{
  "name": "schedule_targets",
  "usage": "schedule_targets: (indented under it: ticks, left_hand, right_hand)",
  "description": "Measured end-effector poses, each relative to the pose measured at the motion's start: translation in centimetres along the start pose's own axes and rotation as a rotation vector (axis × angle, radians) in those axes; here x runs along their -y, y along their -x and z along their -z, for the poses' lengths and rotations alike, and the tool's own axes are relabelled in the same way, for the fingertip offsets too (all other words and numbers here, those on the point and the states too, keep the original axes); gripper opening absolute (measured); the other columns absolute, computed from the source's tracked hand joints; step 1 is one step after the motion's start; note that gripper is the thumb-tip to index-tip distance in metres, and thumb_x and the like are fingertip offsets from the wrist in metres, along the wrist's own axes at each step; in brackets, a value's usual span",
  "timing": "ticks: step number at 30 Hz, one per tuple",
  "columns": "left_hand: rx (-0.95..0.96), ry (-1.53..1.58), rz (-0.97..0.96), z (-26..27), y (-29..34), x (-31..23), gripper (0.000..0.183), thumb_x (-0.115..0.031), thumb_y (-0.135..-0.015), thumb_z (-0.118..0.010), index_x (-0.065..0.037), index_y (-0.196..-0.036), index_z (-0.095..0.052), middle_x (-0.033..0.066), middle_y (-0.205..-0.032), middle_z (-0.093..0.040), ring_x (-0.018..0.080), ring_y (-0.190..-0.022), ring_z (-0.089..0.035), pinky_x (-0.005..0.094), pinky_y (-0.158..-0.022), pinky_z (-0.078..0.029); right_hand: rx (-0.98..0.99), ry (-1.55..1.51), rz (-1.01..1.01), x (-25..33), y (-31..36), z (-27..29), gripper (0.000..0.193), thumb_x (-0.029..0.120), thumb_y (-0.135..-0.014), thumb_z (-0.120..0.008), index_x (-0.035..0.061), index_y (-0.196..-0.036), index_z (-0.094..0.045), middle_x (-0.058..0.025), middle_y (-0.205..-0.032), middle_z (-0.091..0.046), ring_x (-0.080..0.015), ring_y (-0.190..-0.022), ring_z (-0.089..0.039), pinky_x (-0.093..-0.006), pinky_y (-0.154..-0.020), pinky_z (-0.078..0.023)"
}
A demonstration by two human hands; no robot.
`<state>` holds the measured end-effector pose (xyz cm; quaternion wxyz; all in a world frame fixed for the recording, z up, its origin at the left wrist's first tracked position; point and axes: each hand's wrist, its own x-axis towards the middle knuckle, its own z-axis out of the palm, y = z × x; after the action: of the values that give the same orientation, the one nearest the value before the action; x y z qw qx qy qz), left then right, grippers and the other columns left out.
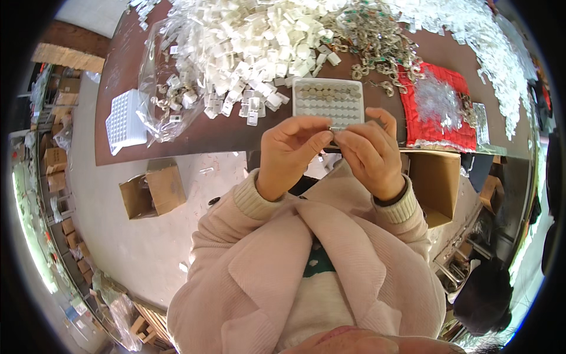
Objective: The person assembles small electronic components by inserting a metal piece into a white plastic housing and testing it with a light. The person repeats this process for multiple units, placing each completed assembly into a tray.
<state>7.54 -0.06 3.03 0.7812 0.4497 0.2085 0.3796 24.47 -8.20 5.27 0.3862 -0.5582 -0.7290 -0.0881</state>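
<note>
Far left of the frame there's a white grid tray (125, 121) hanging at the brown table (194, 137) edge, next to a clear plastic bag (168, 82) of small white clips. Mid-frame, the left hand (289, 154) and right hand (370, 154) meet fingertip to fingertip, both pinched tight on one tiny part (333, 132), mostly hidden, can't tell what exactly. It sits just below the grey compartment tray (328, 101). A red quilted cloth (437, 112) is over at the right.
</note>
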Motion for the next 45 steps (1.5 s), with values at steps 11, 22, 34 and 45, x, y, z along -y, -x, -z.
schedule_targets:
  ticks: [11, 22, 34, 45]
  left_hand:
    - [-0.492, -1.374, -0.481, 6.9, -0.6, -0.6, 0.02, -0.011, -0.077, -0.078, -0.005, -0.094, -0.07, 0.0104, -0.092, -0.067, 0.0312, -0.088, -0.061, 0.0412, -0.077, -0.049]
    - [-0.432, -1.479, -0.612, 8.9, -1.2, -1.5, 0.023, -0.01, -0.073, -0.077, -0.006, -0.095, -0.07, 0.0099, -0.091, -0.066, 0.0294, -0.082, -0.062, 0.0402, -0.076, -0.048]
    - [-0.001, -0.169, -0.1, 3.9, 1.4, -1.7, 0.035, 0.017, -0.076, -0.073, 0.004, -0.107, -0.062, 0.0076, -0.1, -0.061, 0.0131, -0.085, -0.064, 0.0255, -0.074, -0.055]
    - [-0.089, -0.06, -0.155, 4.2, 1.8, -0.7, 0.028, 0.007, -0.083, -0.073, 0.001, -0.11, -0.068, 0.0105, -0.111, -0.063, 0.0194, -0.085, -0.068, 0.0319, -0.075, -0.059]
  right_hand:
    - [-0.063, -0.237, -0.135, 1.3, 0.7, -2.8, 0.034, -0.008, -0.069, -0.071, 0.005, -0.1, -0.07, -0.0081, -0.088, -0.064, -0.0277, -0.077, -0.062, -0.0384, -0.071, -0.052]
    - [-0.046, -0.318, -0.284, 2.2, -0.4, -2.9, 0.025, -0.009, -0.079, -0.072, 0.0038, -0.1, -0.071, -0.0101, -0.088, -0.065, -0.0252, -0.073, -0.066, -0.0329, -0.061, -0.053]
    - [-0.155, -0.91, -0.516, 3.5, -1.6, -4.3, 0.019, -0.01, -0.086, -0.068, -0.003, -0.103, -0.068, -0.0102, -0.094, -0.068, -0.0147, -0.083, -0.069, -0.0243, -0.07, -0.054]
    - [-0.208, -1.144, -0.704, 4.1, -1.6, -3.8, 0.016, -0.005, -0.09, -0.068, -0.0023, -0.107, -0.067, -0.0073, -0.093, -0.069, -0.0115, -0.081, -0.067, -0.0229, -0.071, -0.054]
